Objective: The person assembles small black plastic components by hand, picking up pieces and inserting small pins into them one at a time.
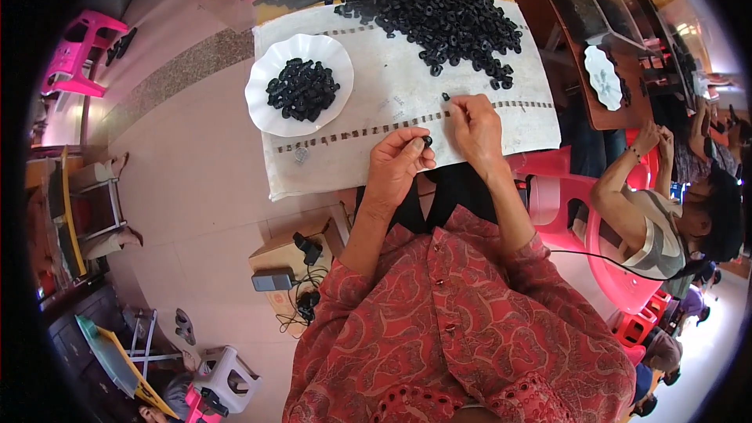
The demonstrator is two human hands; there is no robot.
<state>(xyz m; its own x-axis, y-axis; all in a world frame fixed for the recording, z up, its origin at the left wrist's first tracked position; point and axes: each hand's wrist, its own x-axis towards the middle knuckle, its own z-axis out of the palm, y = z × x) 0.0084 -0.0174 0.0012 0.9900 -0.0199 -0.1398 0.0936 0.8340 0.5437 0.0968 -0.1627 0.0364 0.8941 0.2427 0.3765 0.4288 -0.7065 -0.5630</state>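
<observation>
Between thumb and fingers, my left hand (398,163) pinches a small black piece (427,141) with a rounded edge, above the near side of the cloth. My right hand (478,131) is close by on the right, its fingers curled and closed; what they hold, if anything, is hidden. Just beyond its fingertips lies a single black piece (446,96). A big heap of small black ring-like pieces (446,16) spreads over the far right of the table. To the left, a white scalloped plate (257,94) carries a smaller pile of black pieces (304,89).
A white cloth with dark checked stripes (368,70) covers the table. On the floor at left, a cardboard box (274,254) bears a grey device and tangled cables. A seated person (650,219) works at right, near another white plate (601,78). Pink stools (82,51) stand around.
</observation>
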